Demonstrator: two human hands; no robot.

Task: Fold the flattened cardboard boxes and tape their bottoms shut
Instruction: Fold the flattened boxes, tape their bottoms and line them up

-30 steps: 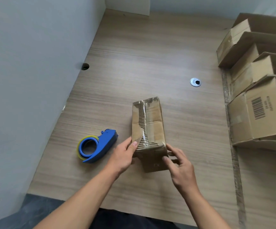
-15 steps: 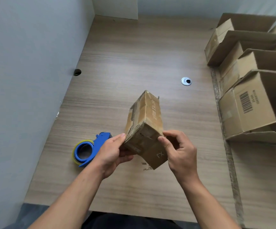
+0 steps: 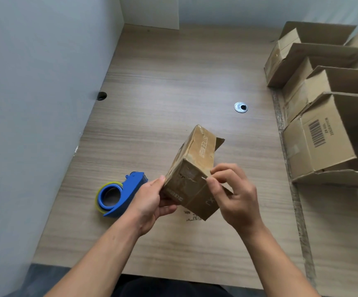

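Clamping small box point(image 3: 197, 159) over wood-grain desk point(image 3: 163, 86): left hand point(image 3: 149, 203), right hand point(image 3: 237, 198) fingers point(image 3: 223, 170); grey wall point(image 3: 34, 82) left; cartons point(image 3: 315, 142) right.

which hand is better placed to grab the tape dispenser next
Left, probably. The left hand holds the small cardboard box right beside the blue tape dispenser; the right hand pinches the box's near end on the far side.

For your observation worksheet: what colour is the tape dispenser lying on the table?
The tape dispenser is blue, seen best in the head view.
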